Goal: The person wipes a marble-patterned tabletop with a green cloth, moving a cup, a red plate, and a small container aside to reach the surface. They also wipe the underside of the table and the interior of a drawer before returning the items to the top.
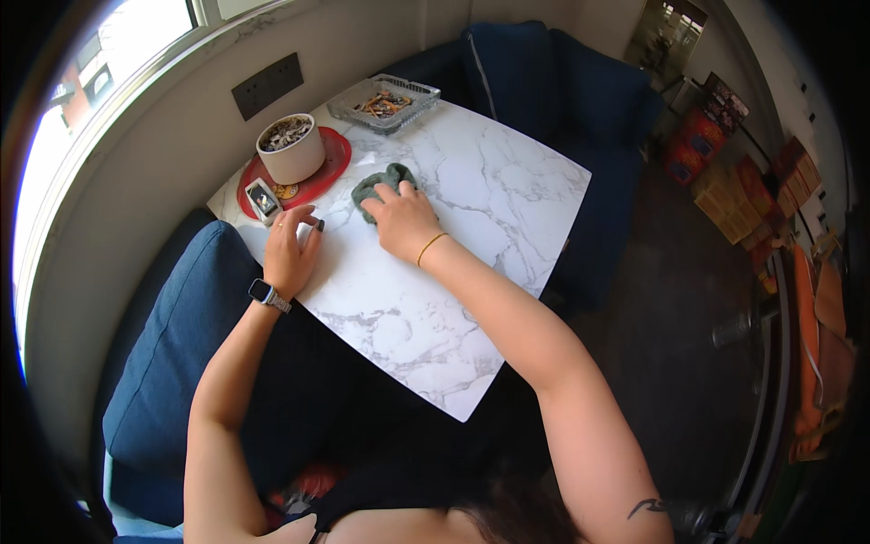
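Note:
My right hand (pixel 404 217) presses down on a crumpled dark green cloth (pixel 370 187) on the white marble-patterned tabletop (pixel 408 333). Its fingers spread over the cloth and partly hide it. At the table's left edge, my left hand (pixel 291 248) rests with bent fingers apart, and no held thing shows. Just beyond its fingertips, a small white box with a dark picture (pixel 264 198) leans at the rim of a red oval tray (pixel 333 160). A white ribbed pot (pixel 293 155), filled with dark and pale bits, stands on that tray.
A square glass ashtray (pixel 418 92) holding cigarette butts sits at the far end. Blue sofa cushions (pixel 177 340) flank the table on the left, with more blue seating (pixel 516 75) behind. A dark wall socket panel (pixel 267 86) is above the tray. Red boxes (pixel 693 143) stand along the right.

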The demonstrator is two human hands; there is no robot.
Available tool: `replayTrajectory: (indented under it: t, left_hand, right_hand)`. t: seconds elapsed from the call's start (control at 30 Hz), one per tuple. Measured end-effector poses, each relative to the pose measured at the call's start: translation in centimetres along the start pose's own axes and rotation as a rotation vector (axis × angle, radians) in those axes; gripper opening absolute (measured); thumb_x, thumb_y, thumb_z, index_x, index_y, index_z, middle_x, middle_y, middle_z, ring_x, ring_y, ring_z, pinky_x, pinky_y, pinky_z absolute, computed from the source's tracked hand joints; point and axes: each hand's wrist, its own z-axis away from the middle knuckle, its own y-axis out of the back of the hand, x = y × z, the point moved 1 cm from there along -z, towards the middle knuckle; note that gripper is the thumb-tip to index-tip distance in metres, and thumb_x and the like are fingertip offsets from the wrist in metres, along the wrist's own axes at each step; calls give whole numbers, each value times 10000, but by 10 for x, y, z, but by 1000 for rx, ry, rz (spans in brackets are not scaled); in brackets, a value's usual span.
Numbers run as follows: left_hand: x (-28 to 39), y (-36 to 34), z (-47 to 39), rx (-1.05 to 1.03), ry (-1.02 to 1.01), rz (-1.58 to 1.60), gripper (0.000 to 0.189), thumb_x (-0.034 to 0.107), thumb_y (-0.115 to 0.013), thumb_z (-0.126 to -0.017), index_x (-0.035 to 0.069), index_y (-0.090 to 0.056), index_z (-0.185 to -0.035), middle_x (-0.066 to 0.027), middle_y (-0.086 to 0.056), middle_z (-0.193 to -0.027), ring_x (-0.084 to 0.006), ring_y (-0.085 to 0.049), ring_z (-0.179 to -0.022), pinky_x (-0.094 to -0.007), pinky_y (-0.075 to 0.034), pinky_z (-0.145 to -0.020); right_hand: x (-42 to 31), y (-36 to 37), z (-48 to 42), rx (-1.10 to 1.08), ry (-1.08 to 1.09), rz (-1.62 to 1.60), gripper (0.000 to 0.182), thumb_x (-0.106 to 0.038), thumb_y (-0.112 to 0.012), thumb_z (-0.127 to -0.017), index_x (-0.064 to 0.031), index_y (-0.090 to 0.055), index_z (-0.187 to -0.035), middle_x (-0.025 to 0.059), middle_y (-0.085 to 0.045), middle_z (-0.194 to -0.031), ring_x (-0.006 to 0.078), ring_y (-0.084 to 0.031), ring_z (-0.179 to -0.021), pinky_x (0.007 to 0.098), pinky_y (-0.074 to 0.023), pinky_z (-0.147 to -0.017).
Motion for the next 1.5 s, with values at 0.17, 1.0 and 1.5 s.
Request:
replayTrajectory:
  t: [0.17, 1.0, 1.5]
  left_hand:
    - [-1, 0, -1, 3, 10, 17, 292, 53, -622, -830, 15, -562, -1113, -120, -660, -955, -331, -588, -980, -408, -475, -860]
    - [-4, 2, 1, 41, 67, -13, 316, 59, -619, -821, 9, -553, -1126, -126, -655, -941, -333, -583, -978, -413, -466, -871]
    - [-3, -1, 1, -12, 31, -17, 315, 69, -622, -838, 24, -540, -1139, -127, -645, -945, -325, -588, -969, -410, -469, -864]
  right_hand:
    - [53, -5, -44, -25, -171, 44, 332, -118, -509, -876, -176, -626, -1181, 79, -545, -1277, 342, -471, -1169, 462, -414, -977]
    - [249, 40, 7, 40, -871, 308, 347, -204, -490, -958, -228, -566, -1295, 53, -481, -1365, 324, -414, -1261, 486, -385, -1020]
    - [190, 60, 124, 192, -598, 231, 352, -142, -563, -870, -197, -618, -1214, 50, -517, -1320, 337, -471, -1165, 459, -439, -942]
